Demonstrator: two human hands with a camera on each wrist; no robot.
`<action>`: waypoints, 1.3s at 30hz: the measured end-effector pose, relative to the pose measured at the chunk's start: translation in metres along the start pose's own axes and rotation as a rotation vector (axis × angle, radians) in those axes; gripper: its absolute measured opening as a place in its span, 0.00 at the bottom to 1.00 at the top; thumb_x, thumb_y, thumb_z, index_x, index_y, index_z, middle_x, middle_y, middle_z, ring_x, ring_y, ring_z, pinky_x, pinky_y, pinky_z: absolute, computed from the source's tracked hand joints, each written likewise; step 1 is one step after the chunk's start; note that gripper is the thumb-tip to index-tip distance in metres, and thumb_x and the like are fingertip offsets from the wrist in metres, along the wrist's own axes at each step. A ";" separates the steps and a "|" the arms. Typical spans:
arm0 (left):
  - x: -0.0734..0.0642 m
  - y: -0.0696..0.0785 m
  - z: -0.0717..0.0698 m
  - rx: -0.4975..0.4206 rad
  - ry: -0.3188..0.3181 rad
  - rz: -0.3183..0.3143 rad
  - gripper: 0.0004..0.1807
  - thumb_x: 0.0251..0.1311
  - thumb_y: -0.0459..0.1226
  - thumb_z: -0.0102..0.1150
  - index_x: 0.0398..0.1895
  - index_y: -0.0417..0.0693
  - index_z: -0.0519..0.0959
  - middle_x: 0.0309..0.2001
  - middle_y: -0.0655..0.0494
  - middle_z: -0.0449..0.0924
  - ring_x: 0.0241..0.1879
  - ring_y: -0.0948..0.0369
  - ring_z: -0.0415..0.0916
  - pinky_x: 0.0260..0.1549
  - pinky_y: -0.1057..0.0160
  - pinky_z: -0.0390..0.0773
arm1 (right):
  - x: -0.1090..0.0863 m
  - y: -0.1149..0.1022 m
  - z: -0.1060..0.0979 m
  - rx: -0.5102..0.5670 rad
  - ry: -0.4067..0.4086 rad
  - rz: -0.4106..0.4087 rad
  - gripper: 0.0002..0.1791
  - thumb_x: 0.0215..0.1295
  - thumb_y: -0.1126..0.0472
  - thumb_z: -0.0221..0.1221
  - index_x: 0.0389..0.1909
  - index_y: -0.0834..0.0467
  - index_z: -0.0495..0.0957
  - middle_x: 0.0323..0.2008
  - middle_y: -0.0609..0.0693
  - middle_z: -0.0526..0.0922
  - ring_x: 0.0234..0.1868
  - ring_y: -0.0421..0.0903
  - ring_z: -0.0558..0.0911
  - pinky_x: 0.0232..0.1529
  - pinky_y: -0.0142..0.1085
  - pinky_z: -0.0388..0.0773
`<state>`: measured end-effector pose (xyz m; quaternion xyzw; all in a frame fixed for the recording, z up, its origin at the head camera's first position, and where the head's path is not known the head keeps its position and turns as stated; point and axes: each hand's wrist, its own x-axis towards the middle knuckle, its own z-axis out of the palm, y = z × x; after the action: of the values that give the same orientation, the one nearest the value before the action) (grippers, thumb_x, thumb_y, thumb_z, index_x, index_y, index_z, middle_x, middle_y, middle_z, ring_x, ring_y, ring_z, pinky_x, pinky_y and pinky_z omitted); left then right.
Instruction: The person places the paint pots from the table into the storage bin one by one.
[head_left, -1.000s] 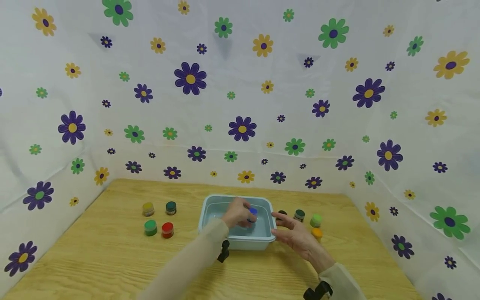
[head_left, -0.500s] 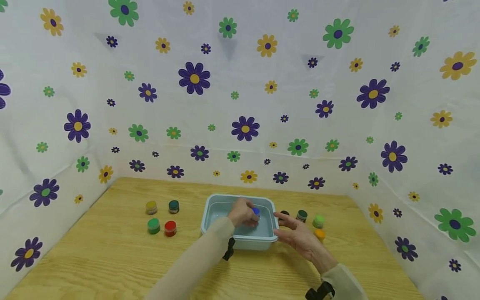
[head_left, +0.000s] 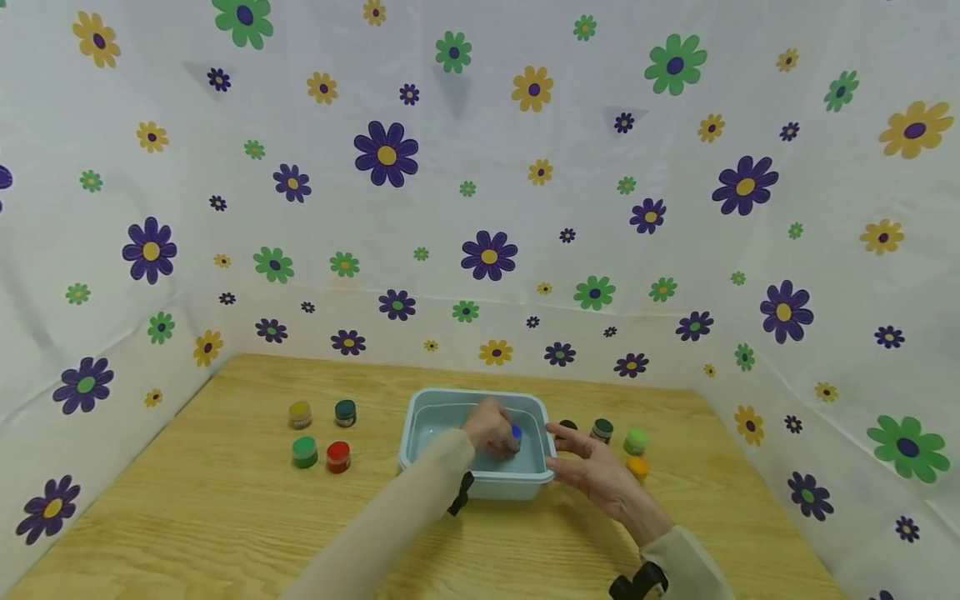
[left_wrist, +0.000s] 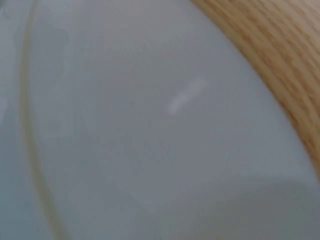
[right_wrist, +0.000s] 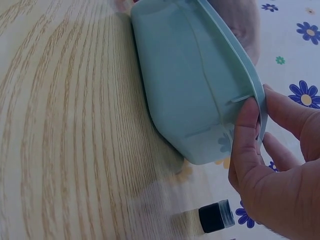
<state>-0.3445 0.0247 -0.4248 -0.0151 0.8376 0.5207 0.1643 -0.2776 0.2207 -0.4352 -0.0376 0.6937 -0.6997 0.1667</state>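
Observation:
A pale blue plastic basin [head_left: 420, 417] stands on the wooden table. Inside its right half, my left hand [head_left: 491, 427] holds a small paint jar with a blue lid [head_left: 517, 433] low in the basin. The fingers partly cover that jar. My right hand [head_left: 596, 475] grips the basin's right rim; in the right wrist view its thumb and fingers [right_wrist: 245, 135] pinch the rim of the basin [right_wrist: 175, 75]. The left wrist view shows only a blurred, close stretch of the basin wall [left_wrist: 150, 125], without the hand.
Left of the basin sit paint jars: yellow [head_left: 300, 414], dark teal [head_left: 345, 413], green [head_left: 304, 452] and red [head_left: 338, 457]. Right of it, near my right hand, are black [head_left: 567, 428], dark green [head_left: 602, 430], light green [head_left: 635, 441] and orange [head_left: 637, 467] ones. Flowered cloth [head_left: 450, 208] surrounds the table [head_left: 247, 517].
My left hand has shifted slightly right and lower within the basin, taking the blue-lidded jar with it. The right hand keeps its place on the rim.

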 end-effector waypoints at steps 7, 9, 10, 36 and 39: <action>0.000 -0.001 -0.002 0.008 -0.021 0.046 0.23 0.49 0.20 0.65 0.52 0.25 0.76 0.37 0.37 0.83 0.36 0.45 0.86 0.39 0.52 0.86 | -0.001 -0.001 0.000 0.012 -0.003 -0.007 0.38 0.64 0.68 0.63 0.74 0.61 0.58 0.59 0.64 0.66 0.47 0.46 0.82 0.49 0.33 0.83; 0.001 -0.001 -0.003 0.046 -0.038 0.060 0.23 0.51 0.21 0.64 0.53 0.26 0.75 0.41 0.36 0.83 0.37 0.47 0.86 0.41 0.54 0.85 | -0.001 -0.001 0.000 0.012 -0.003 -0.007 0.39 0.64 0.68 0.63 0.74 0.61 0.58 0.58 0.63 0.66 0.46 0.45 0.82 0.49 0.33 0.83; 0.001 0.000 -0.004 0.061 -0.046 0.067 0.23 0.52 0.21 0.63 0.53 0.26 0.75 0.43 0.35 0.83 0.37 0.48 0.85 0.41 0.54 0.85 | -0.001 -0.001 -0.001 0.009 -0.002 -0.007 0.39 0.64 0.68 0.63 0.74 0.61 0.58 0.57 0.63 0.66 0.45 0.45 0.82 0.49 0.33 0.83; -0.006 -0.009 -0.046 -0.079 -0.228 0.159 0.15 0.65 0.37 0.59 0.50 0.36 0.81 0.37 0.46 0.84 0.32 0.58 0.81 0.34 0.61 0.84 | 0.000 0.000 -0.002 -0.061 0.005 -0.004 0.39 0.63 0.64 0.65 0.73 0.59 0.60 0.54 0.61 0.69 0.41 0.43 0.82 0.46 0.33 0.83; -0.013 -0.007 -0.053 -0.069 -0.236 0.175 0.16 0.66 0.39 0.59 0.50 0.36 0.82 0.33 0.50 0.83 0.28 0.60 0.78 0.30 0.65 0.80 | 0.000 0.000 -0.002 -0.057 -0.001 -0.006 0.39 0.63 0.65 0.64 0.73 0.60 0.59 0.55 0.62 0.68 0.41 0.43 0.82 0.46 0.34 0.83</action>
<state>-0.3449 -0.0270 -0.4061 0.1139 0.7921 0.5599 0.2149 -0.2782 0.2223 -0.4354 -0.0449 0.7131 -0.6802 0.1638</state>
